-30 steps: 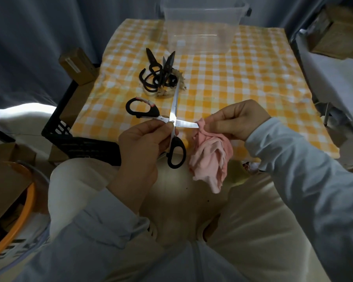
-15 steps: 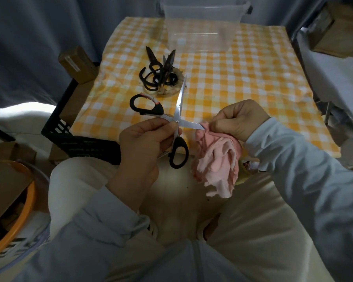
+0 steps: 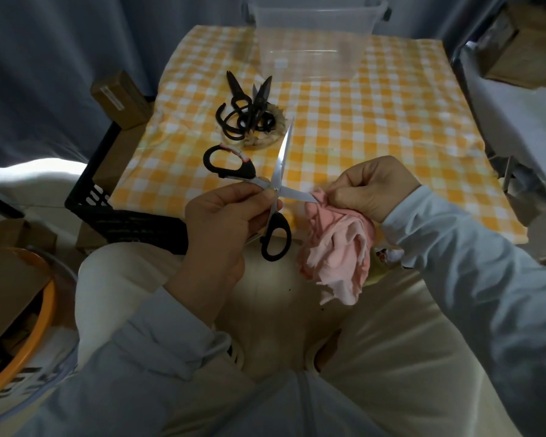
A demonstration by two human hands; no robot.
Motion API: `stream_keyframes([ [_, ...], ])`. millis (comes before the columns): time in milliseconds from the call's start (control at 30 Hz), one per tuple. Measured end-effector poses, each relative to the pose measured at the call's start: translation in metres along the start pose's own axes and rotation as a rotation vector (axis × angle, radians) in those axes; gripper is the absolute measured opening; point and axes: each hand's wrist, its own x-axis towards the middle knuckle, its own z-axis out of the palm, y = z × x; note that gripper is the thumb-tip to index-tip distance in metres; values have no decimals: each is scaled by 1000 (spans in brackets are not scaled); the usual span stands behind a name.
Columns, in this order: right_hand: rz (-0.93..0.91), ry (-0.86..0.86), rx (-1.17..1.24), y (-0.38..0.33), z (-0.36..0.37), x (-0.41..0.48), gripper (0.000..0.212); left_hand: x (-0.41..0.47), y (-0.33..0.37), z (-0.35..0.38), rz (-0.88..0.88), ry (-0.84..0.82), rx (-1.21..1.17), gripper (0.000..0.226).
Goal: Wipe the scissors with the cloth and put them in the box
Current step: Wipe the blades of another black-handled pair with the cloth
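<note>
Left hand (image 3: 221,222) pinching open black-handled scissors (image 3: 276,184) at the pivot, right hand (image 3: 374,187) gripping pink cloth (image 3: 338,247) around one blade tip, clear box (image 3: 312,48) on checkered table (image 3: 375,127)

Single feed on my end: head camera, worn high, facing forward, tilted steeply down. Wide lens; I see straight edges bow toward frame border. Nearest lens: lap (image 3: 391,357) at 6 o'clock, filling lower third. Both sleeves (image 3: 470,263) enter from 7 and 4 o'clock. My view puts left hand (image 3: 221,222) and right hand (image 3: 372,187) at centre, close to lens. Beyond them table (image 3: 391,130) stretches toward 12 o'clock, seen from above at slant. Farthest: box (image 3: 312,61) at 12 o'clock, just under frame top. Black crate (image 3: 123,216) at 9 o'clock, lower than tabletop.
</note>
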Motion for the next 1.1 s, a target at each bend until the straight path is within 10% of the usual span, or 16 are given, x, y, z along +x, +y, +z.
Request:
stream_keyframes([
  [333,100,148,79,16,-38,-3,8,10,19,-18,47,88,-59,28],
  [1100,-83,-161,238,-1,-16,9,19,5,8,4,38,7,14,30],
])
